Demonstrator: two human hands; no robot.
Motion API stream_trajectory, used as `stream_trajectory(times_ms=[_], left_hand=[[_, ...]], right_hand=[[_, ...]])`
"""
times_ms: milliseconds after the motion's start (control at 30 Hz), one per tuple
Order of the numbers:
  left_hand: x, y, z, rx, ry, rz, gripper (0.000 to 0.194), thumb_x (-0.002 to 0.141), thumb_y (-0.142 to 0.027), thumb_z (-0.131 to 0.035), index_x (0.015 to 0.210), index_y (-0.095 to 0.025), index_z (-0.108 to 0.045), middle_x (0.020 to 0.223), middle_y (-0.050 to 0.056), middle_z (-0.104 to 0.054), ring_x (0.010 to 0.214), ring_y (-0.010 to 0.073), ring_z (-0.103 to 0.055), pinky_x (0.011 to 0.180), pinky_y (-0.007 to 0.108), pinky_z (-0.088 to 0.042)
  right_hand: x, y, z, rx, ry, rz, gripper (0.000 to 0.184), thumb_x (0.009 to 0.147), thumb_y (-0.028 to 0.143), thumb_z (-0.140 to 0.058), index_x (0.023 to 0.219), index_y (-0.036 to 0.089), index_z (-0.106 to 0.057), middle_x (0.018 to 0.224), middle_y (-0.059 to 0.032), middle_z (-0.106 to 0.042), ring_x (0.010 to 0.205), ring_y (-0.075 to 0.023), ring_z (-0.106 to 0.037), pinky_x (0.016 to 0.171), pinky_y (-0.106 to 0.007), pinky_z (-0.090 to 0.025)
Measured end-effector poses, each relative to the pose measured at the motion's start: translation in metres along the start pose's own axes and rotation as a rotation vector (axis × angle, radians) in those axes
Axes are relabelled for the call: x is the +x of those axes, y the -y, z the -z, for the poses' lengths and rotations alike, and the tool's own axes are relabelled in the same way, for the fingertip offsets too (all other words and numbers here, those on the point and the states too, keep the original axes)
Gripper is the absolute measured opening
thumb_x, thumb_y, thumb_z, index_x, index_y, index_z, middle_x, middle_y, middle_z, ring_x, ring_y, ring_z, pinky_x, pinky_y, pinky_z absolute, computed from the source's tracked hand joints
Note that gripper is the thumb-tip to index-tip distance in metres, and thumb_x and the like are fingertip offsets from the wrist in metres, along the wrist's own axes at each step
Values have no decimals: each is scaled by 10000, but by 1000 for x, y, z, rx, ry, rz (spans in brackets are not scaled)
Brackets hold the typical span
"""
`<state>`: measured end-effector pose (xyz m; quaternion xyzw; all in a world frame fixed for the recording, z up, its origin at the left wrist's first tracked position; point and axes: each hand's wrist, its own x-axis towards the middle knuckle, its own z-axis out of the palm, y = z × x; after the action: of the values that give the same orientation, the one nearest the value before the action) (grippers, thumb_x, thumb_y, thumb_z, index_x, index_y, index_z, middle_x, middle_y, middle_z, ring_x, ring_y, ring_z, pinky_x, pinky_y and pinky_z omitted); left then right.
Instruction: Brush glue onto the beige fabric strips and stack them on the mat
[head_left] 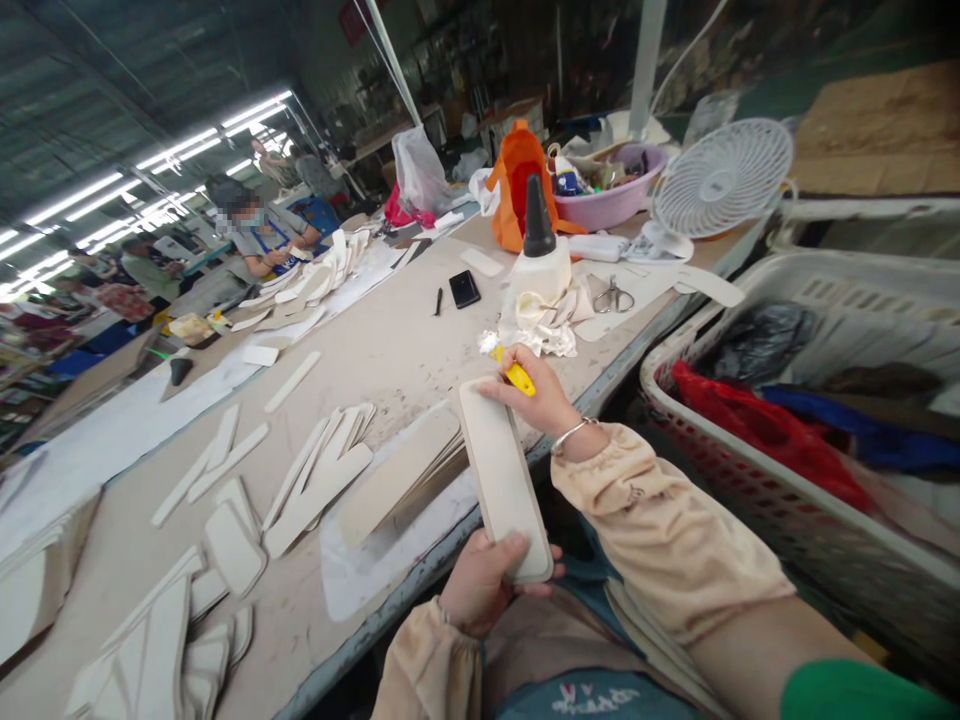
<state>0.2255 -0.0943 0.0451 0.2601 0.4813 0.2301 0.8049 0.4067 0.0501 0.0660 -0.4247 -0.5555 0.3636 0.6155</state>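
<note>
A long cream panel with rounded corners is held in front of me, slanting over the table edge. My left hand grips its near end, thumb on top and fingers underneath. Closed round a small yellow-handled brush with a white, smeared tip is my right hand, whose thumb also presses the panel's far end. Just left of the panel lies a fanned stack of larger beige pieces on a white sheet. Beyond the brush stands a white bottle with a black cone nozzle, crumpled whitish material round its base.
Loose cream strips and piles cover the table's left. Farther back are a phone, scissors, an orange bag, a purple basin and a fan. A white basket stands right. A co-worker sits across.
</note>
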Motion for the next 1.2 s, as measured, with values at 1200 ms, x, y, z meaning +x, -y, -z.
stream_trajectory(times_ms=[1200], left_hand=[[26, 15, 18, -86, -156, 22, 405, 696, -331, -789, 959, -63, -639, 828, 151, -735, 649, 184, -718, 456, 157, -504]], right_hand=[[-11, -64, 7, -801, 118, 129, 29, 853, 220, -562, 862, 214, -535, 791, -41, -610, 704, -202, -574, 620, -282, -413]])
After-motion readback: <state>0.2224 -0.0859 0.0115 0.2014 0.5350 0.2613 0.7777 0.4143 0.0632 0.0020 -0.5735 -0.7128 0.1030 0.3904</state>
